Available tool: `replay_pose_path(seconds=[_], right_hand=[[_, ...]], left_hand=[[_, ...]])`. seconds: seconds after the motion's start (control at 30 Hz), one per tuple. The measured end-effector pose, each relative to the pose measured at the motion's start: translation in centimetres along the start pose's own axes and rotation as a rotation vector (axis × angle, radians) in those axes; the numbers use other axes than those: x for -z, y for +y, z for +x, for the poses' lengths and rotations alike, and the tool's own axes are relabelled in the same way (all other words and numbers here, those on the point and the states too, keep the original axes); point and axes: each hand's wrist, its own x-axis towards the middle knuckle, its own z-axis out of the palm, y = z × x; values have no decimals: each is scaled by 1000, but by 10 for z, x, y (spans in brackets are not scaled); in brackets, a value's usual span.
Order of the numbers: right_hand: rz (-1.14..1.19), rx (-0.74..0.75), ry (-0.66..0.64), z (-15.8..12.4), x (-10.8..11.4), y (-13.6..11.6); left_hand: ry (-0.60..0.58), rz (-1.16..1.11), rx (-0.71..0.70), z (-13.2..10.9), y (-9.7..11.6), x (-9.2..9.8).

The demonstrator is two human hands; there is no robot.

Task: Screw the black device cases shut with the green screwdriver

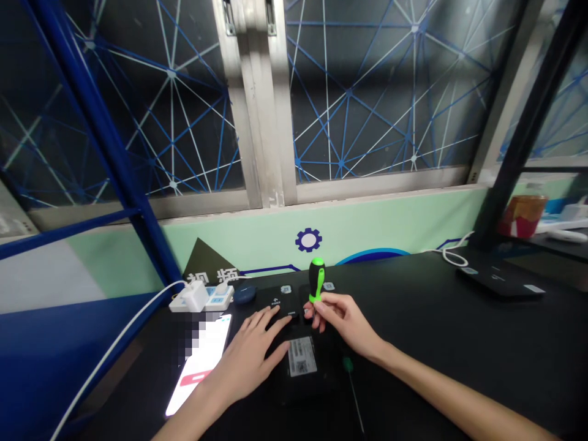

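Observation:
My right hand [337, 315] pinches a green and black screwdriver [316, 278] low on its handle, which stands upright. Its tip is hidden behind my fingers. Stretched out flat, my left hand [252, 349] rests its fingertips on the near edge of a flat black device [275, 298]. A similar black device [329, 286] lies partly behind my right hand. Nearest me, between my hands, is a dark box-shaped thing with a white printed label [302, 356]. A thin screwdriver with a dark green handle [348, 365] lies to its right.
Left of my left hand lies a lit phone [209, 361]. Behind it are a white power strip [220, 298] with a plugged-in charger [195, 296] and a dark blue rounded object [244, 295]. Another black device [500, 283] lies far right, below a shelf holding a cup [523, 214].

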Motion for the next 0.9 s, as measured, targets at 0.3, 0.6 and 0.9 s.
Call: replay_pose_path(seconds=[0.3, 0.6, 0.9], right_hand=[[-10, -34, 29, -1, 0, 4], [-18, -4, 4, -2, -1, 0], [-30, -22, -15, -1, 0, 1]], left_hand=[[-18, 10, 9, 1, 2, 0], [0, -3, 5, 0, 1, 1], [-10, -4, 14, 1, 3, 4]])
